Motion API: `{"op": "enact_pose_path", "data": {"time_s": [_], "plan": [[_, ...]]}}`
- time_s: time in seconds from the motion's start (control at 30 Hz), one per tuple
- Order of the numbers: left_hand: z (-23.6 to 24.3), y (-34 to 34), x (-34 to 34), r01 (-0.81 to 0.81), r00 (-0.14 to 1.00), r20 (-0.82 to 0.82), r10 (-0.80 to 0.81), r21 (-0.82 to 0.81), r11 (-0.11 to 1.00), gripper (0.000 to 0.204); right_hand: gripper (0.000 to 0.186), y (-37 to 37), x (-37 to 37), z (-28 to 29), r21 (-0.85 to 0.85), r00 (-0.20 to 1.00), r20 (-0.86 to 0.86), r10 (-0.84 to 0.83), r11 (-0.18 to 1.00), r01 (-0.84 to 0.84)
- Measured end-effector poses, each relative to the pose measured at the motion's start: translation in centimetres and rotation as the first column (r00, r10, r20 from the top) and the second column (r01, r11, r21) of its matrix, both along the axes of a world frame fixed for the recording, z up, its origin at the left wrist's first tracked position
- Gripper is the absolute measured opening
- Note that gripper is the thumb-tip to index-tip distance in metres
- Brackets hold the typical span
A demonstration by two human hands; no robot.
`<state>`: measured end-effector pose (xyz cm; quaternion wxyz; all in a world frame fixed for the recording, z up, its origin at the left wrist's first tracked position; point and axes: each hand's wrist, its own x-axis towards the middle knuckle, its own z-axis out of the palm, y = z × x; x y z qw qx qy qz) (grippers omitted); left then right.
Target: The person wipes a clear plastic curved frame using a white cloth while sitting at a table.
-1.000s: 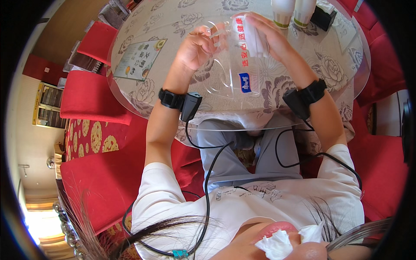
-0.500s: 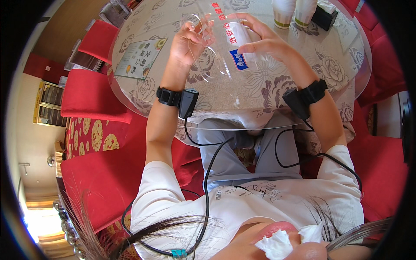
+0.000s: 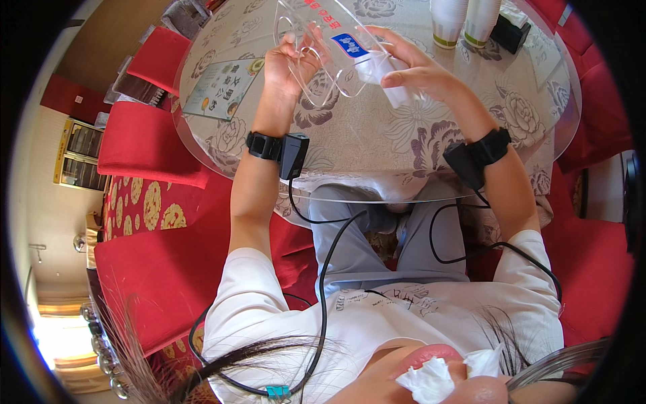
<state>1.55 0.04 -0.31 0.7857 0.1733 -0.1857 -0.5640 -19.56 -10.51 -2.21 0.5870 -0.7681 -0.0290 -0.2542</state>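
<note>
Clear plastic container: one, with red print and a blue label (image 3: pixel 350 46); raised between the two hands, above the table (image 3: pixel 377 151), tilted.
Left hand (image 3: pixel 293 66): apart from the right; fingers curled at the container's curved left edge, partly seen through the plastic.
Right hand (image 3: pixel 416 69): thumb and fingers clamped about a white bundle (image 3: pixel 380 67), close against the container; whether the bundle lies inside cannot be told.
Paper cups (image 3: pixel 447 25): two white stacks, green near the rims, beyond the right hand.
Black box (image 3: pixel 511 35): farther right of the cups.
Printed card (image 3: pixel 225 91): flat, left of the left hand.
Wrist units: black, one strapped below each hand.
</note>
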Motion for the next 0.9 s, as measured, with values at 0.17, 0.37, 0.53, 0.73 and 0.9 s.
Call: {"op": "enact_pose_path", "data": {"time_s": [0.17, 0.37, 0.53, 0.73, 0.9], "plan": [[0.0, 0.0, -0.4, -0.012, 0.998, -0.054, 0.014, 0.045, 0.999, 0.019, 0.079, 0.8, 0.2, 0.6, 0.042, 0.993, 0.053, -0.102, 0.994, 0.099], [0.4, 0.2, -0.5, -0.046, 0.999, 0.024, 0.043, 0.136, 0.990, 0.018, 0.045, -0.8, 0.0, -0.1, -0.086, 0.936, 0.079, -0.342, 0.934, 0.348], [1.6, 0.7, -2.7, -0.083, 0.957, 0.282, 0.069, 0.039, 0.996, 0.052, 0.040, -2.2, 0.5, -1.0, 0.417, 0.841, -0.046, -0.538, 0.755, 0.506], [1.3, 0.9, -1.8, -0.047, 0.912, 0.410, 0.037, 0.014, 0.999, 0.064, 0.047, -0.5, 0.0, 1.5, 0.645, 0.964, 0.021, -0.267, 0.740, 0.191], [1.1, 0.5, -1.8, 0.035, 0.886, 0.459, -0.065, 0.073, 0.997, 0.055, 0.049, -0.9, -0.2, 1.4, 0.661, 0.975, -0.014, -0.223, 0.729, 0.177]]}}
